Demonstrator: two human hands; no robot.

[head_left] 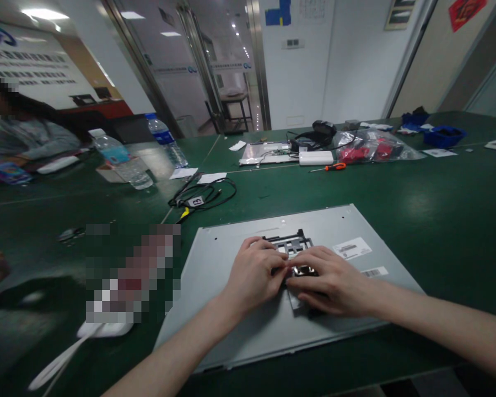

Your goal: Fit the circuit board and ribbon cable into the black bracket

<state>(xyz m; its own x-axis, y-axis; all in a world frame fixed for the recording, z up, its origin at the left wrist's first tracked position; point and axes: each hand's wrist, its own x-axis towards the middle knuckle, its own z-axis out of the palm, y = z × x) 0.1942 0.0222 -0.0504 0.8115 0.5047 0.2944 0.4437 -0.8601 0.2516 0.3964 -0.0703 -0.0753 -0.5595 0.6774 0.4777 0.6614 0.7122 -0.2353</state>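
Note:
A grey metal panel (231, 259), the back of a flat screen, lies on the green table (438, 220) in front of me. A black bracket (291, 242) sits at its middle. My left hand (254, 273) rests on the panel with fingers curled at the bracket's left side. Beside it, my right hand (334, 278) lies over the bracket's lower part, its fingers pressed together on a small dark part (303, 270) between the two hands. What the fingertips grip is mostly hidden.
Two water bottles (124, 160) stand at the back left, with a black cable (202, 196) nearby. A screwdriver (333, 167), a white box (316, 157), plastic bags (372, 146) and a blue tray (444, 135) lie farther back. Another person (20, 132) sits at far left.

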